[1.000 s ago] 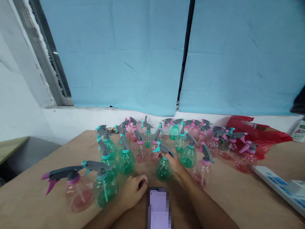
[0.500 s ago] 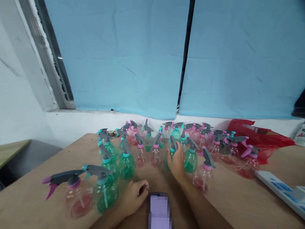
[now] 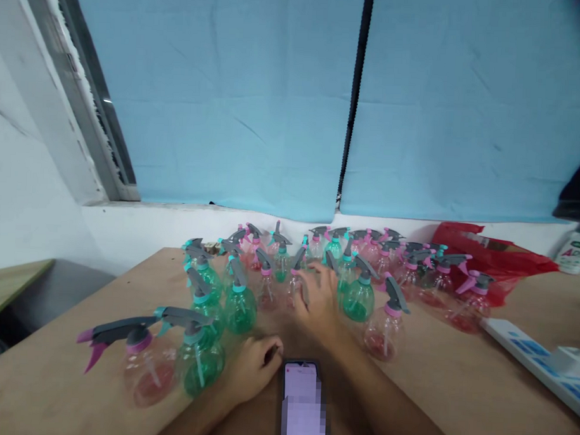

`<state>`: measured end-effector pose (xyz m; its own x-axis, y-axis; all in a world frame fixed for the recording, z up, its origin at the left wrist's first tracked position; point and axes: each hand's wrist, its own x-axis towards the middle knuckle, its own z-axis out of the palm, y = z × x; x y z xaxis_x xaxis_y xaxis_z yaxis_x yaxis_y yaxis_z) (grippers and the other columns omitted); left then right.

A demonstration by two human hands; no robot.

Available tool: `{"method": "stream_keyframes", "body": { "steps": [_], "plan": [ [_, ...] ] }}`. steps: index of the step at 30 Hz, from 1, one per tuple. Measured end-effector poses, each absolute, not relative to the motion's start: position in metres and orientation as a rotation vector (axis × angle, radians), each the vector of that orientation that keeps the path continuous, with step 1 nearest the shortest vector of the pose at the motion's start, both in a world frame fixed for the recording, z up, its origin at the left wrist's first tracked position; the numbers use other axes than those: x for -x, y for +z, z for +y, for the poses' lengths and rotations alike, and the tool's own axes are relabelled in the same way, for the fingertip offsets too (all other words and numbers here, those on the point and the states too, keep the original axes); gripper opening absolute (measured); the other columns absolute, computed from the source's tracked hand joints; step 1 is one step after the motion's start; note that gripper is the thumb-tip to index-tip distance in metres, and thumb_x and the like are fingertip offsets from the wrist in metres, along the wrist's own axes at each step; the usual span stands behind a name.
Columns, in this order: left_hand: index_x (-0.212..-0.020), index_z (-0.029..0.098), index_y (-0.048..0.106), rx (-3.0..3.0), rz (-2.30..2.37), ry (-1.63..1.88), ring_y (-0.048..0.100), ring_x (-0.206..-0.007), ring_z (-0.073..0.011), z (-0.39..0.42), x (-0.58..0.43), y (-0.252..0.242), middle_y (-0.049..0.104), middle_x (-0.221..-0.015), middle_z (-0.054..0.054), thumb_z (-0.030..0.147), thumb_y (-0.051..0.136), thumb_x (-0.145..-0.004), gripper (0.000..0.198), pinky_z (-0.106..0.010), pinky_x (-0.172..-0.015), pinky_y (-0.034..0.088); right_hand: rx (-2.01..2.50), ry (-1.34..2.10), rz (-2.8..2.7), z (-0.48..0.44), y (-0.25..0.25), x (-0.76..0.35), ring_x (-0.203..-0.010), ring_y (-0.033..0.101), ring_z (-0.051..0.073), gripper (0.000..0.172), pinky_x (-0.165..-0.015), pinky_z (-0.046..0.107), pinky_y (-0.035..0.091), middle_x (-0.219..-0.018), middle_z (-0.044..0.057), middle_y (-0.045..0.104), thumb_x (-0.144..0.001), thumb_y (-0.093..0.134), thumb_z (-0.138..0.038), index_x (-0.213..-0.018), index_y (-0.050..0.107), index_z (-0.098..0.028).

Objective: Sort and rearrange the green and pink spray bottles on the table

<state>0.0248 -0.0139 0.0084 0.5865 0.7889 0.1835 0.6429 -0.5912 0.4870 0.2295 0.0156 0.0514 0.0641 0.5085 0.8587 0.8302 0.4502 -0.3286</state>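
Note:
My left hand rests on the table with its fingers curled in, holding nothing that I can see. Just left of it stands a green spray bottle with a turquoise and grey trigger head. My right hand is open, its fingers apart and bent, beside a clear pink spray bottle; whether they touch it I cannot tell. Behind that hand, a green bottle is mostly hidden, only its grey trigger showing. To the right are another green spray bottle and a pink one.
A phone lies between my forearms. Several more pink and green spray bottles crowd the back of the wooden table. At the right are a red plastic bag, a white and blue box and a white bottle.
My right hand has let go of the green spray bottle and moved left towards the pink one, its fingers opening. My left hand has stayed in place. The view has shifted slightly.

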Motion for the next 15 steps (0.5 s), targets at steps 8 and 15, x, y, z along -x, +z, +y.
{"method": "stream_keyframes", "body": {
  "steps": [8, 15],
  "plan": [
    [-0.086, 0.022, 0.064, -2.456, 1.186, 0.546, 0.061, -0.067, -0.0166, -0.014, -0.025, 0.01, 0.067, -0.074, 0.002, 0.02, 0.049, -0.095, 0.018, -0.026, -0.062, 0.033, 1.395, -0.184, -1.713, 0.039, 0.023, -0.213, -0.123, 0.046, 0.039, 0.05, -0.099, 0.055, 0.041, -0.145, 0.016, 0.049, -0.092, 0.062, -0.027, -0.142, 0.062, -0.03],
    [-0.085, 0.022, 0.064, -2.431, 1.184, 0.517, 0.062, -0.07, -0.0172, -0.015, -0.026, 0.014, 0.069, -0.078, 0.001, 0.02, 0.048, -0.094, 0.018, -0.026, -0.064, 0.035, 1.283, -0.254, -1.654, 0.048, 0.018, -0.228, -0.119, 0.051, 0.031, 0.027, -0.102, 0.047, 0.04, -0.125, 0.014, 0.061, -0.096, 0.051, -0.018, -0.111, 0.073, -0.023]
  ]
}}
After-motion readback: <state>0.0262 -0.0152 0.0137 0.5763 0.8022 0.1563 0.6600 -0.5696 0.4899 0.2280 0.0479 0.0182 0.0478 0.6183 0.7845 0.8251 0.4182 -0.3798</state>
